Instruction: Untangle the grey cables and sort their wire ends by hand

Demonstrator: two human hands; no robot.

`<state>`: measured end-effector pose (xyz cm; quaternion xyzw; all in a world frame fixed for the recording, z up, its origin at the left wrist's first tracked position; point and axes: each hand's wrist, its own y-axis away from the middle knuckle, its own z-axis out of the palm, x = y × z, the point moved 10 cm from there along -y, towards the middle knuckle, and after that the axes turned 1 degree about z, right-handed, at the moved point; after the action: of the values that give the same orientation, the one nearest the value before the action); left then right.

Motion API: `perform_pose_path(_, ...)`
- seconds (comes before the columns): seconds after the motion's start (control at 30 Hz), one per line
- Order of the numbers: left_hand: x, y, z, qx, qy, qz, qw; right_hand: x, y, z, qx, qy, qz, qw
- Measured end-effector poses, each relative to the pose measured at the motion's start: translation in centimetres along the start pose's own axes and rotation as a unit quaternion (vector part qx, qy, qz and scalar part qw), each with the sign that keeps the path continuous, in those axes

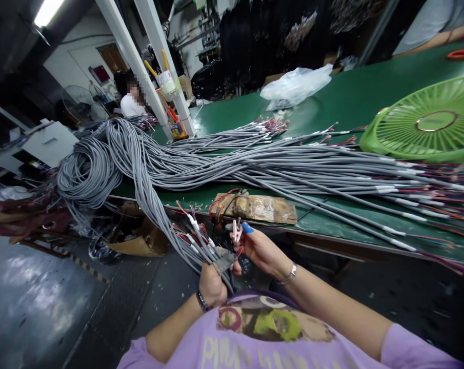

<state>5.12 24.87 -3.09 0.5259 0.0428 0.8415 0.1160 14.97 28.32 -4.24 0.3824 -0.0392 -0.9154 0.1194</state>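
Note:
Below the table edge, my left hand (213, 283) is wrapped round a bundle of grey cables (196, 245) whose ends show white sleeves and thin coloured wires. A grey strip (224, 262) lies across the bundle near that hand's thumb. My right hand (259, 250), with a blue cover on one fingertip, is closed beside the cable ends. Its fingers are at a small pink clip-like piece (237, 231) and thin wires. Just beyond is a worn wooden block (268, 207) on the table edge, with wires tied round it.
Long grey cables (216, 166) cover much of the green table (347, 95). A green fan (427, 123) stands at the right, a plastic bag (297, 87) farther back. White posts (158, 61) rise behind; a cardboard box (143, 241) sits below left. Other people are in the background.

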Motion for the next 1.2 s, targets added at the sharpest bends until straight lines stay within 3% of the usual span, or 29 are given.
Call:
perform_pose_path(0.17,-0.1,-0.4,0.4,-0.001,0.012,0.001,1.000,0.1,-0.5,-0.8,0.025,0.060,-0.022,0.998)
perform_pose_path(0.47,-0.9,-0.9,0.2,0.003,-0.007,-0.004,1.000,1.0,-0.7,1.4,-0.021,-0.098,0.052,0.994)
perform_pose_path(0.67,-1.3,-0.7,-0.5,0.018,-0.009,-0.017,1.000,1.2,-0.7,0.1,0.020,-0.111,0.046,0.993)
perform_pose_path(0.8,-1.1,-0.1,-0.7,0.017,-0.009,-0.028,0.999,1.5,-0.6,-0.1,0.001,-0.107,0.063,0.992)
perform_pose_path(1.0,-1.1,0.6,-1.1,0.025,0.025,-0.086,0.996,0.7,0.0,-0.1,0.000,-0.057,0.028,0.998)
perform_pose_path(1.2,-1.5,-0.1,-0.5,0.014,0.037,-0.140,0.989,0.3,0.3,0.5,-0.015,-0.038,0.022,0.999)
